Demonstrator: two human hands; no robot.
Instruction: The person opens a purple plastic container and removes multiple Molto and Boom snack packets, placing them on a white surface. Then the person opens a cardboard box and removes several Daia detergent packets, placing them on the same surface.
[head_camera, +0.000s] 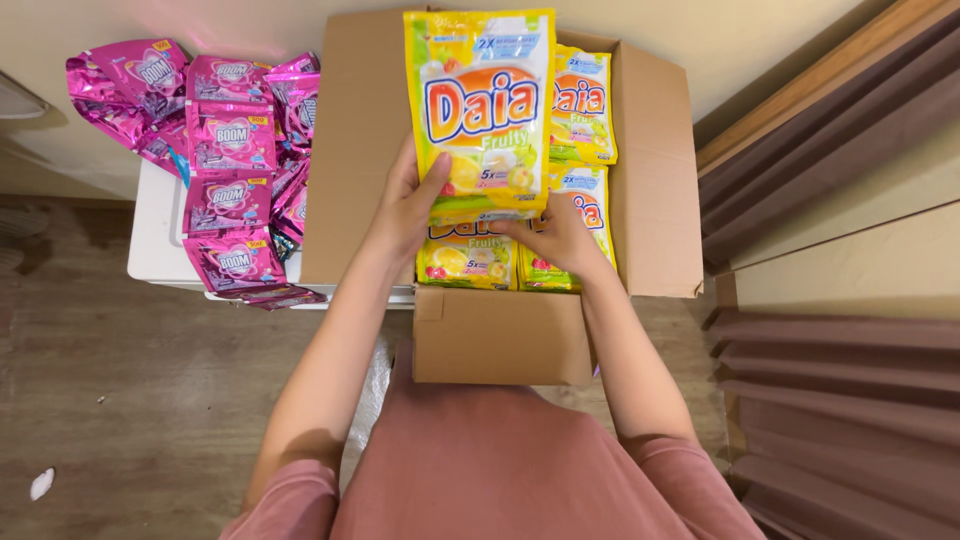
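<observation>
Both hands (410, 205) (560, 235) grip yellow pouch (480, 110) bottom edge, above open box (655, 170).

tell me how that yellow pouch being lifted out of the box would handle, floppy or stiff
Probably floppy: the yellow pouch is a soft plastic bag, and both hands, left hand and right hand, support its bottom edge. Its glossy film looks likely to be slippery. It seems filled and flat, so it should neither roll nor break easily.
</observation>
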